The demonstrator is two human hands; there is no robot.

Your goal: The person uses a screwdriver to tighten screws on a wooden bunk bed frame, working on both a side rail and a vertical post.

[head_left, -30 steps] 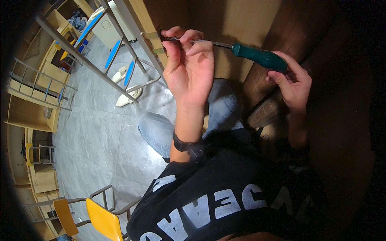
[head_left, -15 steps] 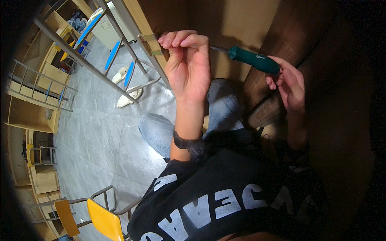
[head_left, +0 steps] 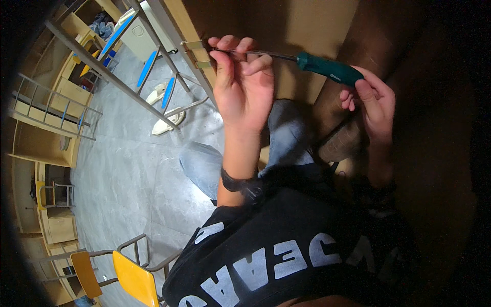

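One grey floor (head_left: 128, 169), tile-patterned, at left. One wooden panel (head_left: 317, 25), brown-faced, with a pale left edge. One metal ladder frame (head_left: 176, 89) with blue treads, beyond that edge. One yellow chair (head_left: 134, 279), lower left. Two bare hands: the right hand (head_left: 376, 100) has its fingers closed on the butt of a screwdriver (head_left: 313, 62); the left hand (head_left: 245, 92) has its fingers curled around the shaft near the tip, though whether they pinch the shaft or a small fastener cannot be told. The screwdriver lies across the panel's face, its tip end beside the left edge. Work judged under way: tool lined up, fittings in place at the edge, turning apparently unfinished; the fastener's depth is hidden. Screwdriver: dark green rounded handle, slim metal shaft, tilted slightly down toward the right. Two brass-coloured fittings (head_left: 193, 45), small and flat, on the panel's left edge.
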